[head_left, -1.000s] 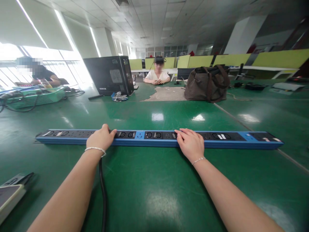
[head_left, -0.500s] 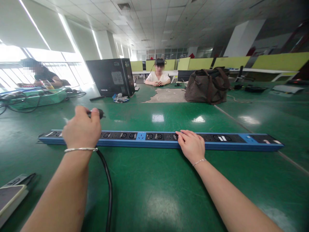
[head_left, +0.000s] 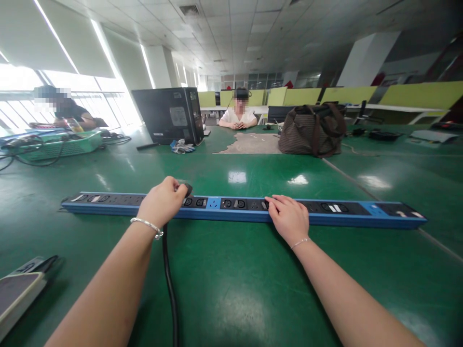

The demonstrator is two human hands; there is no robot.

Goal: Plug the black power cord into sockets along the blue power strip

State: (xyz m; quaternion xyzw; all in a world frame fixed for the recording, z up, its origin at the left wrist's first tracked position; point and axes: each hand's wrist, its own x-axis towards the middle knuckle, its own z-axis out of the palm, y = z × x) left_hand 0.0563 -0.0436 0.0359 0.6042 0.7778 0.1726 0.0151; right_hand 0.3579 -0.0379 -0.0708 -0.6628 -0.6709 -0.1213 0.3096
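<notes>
One long, blue-and-black power strip [head_left: 237, 215] is lying lengthwise left-to-right on the green table [head_left: 231, 265]. The left hand [head_left: 161, 201] is pinching one black plug [head_left: 188, 190] (one black cable [head_left: 170, 279] is trailing below), pointing it rightward; the right hand [head_left: 289, 217] is touching the strip, whether gripping I cannot tell.

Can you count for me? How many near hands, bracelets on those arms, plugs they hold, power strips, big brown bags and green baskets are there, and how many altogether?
Left hand plus right hand: 2
Bracelets: 2
Held plug: 1
Blue-and-black power strip: 1
Brown bag: 1
Green basket: 1
Total: 8
</notes>
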